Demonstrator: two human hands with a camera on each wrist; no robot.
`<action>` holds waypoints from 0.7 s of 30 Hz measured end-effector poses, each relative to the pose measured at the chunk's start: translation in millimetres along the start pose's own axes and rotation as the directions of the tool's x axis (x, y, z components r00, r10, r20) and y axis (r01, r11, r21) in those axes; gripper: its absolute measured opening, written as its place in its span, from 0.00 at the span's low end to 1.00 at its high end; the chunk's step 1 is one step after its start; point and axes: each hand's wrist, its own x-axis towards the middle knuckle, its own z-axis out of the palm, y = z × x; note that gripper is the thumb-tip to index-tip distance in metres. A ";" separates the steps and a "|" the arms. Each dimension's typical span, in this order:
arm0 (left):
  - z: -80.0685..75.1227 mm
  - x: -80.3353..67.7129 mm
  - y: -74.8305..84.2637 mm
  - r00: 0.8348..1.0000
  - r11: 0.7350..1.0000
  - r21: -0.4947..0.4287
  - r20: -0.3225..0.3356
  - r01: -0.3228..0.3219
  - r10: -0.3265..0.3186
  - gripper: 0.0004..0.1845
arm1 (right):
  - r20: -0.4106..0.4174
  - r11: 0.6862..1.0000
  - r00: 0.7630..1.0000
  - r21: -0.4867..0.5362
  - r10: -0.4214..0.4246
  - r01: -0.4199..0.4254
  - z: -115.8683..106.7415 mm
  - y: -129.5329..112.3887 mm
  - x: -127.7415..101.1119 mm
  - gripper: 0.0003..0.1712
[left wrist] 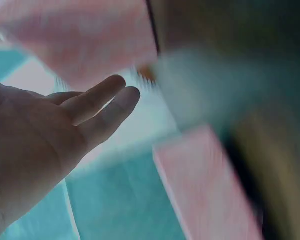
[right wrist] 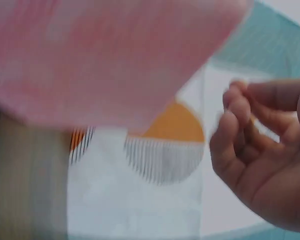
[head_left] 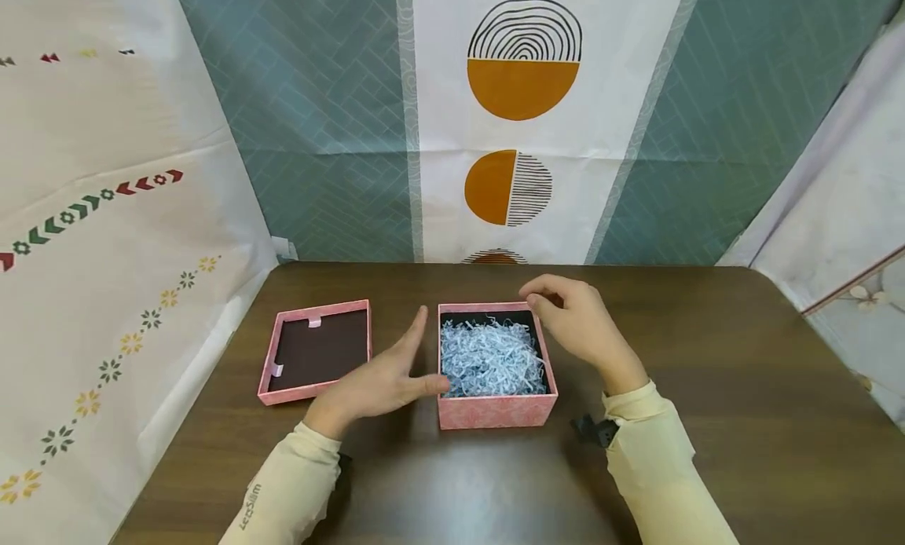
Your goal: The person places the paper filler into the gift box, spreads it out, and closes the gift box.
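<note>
Flanking pink box [head_left: 496,410], pale paper shreds [head_left: 490,358] inside: left hand [head_left: 382,380] flat, fingers straight; right hand [head_left: 580,323] loosely curled, empty.

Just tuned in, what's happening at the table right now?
A person sits at a dark wooden table with an open pink box in front of them, filled with pale shredded paper. The left hand is flat and open beside the box's left wall, fingertips about at it. The right hand hovers over the box's back right corner with fingers loosely curled, holding nothing visible. The box's lid lies upside down to the left, apart from the box.
</note>
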 end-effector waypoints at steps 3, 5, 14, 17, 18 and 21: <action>-28.8 -12.0 -17.9 0.996 0.999 0.030 -0.075 0.042 -0.039 0.52 | -0.031 0.991 1.000 0.135 -0.001 0.005 14.6 -19.2 -6.9 0.11; -50.4 -21.4 -31.8 0.988 0.996 0.029 -0.136 0.081 -0.076 0.49 | -0.026 0.968 1.000 0.250 -0.002 0.008 26.1 -33.4 -9.3 0.13; -114.3 -69.9 -93.3 0.910 0.955 -0.101 -0.290 0.280 -0.297 0.43 | 0.109 0.771 0.993 0.636 -0.045 -0.034 98.1 -91.0 -5.3 0.18; -121.4 -79.0 -102.4 0.894 0.942 -0.055 -0.302 0.331 -0.332 0.44 | 0.124 0.754 0.992 0.653 -0.024 -0.063 124.3 -107.0 -1.2 0.21; -123.0 -80.6 -104.6 0.890 0.936 -0.038 -0.299 0.349 -0.344 0.44 | 0.132 0.752 0.991 0.654 -0.004 -0.084 133.7 -111.2 0.5 0.23; -124.0 -83.4 -111.2 0.884 0.919 0.019 -0.281 0.393 -0.373 0.43 | 0.178 0.745 0.980 0.641 0.090 -0.185 163.1 -118.9 7.7 0.29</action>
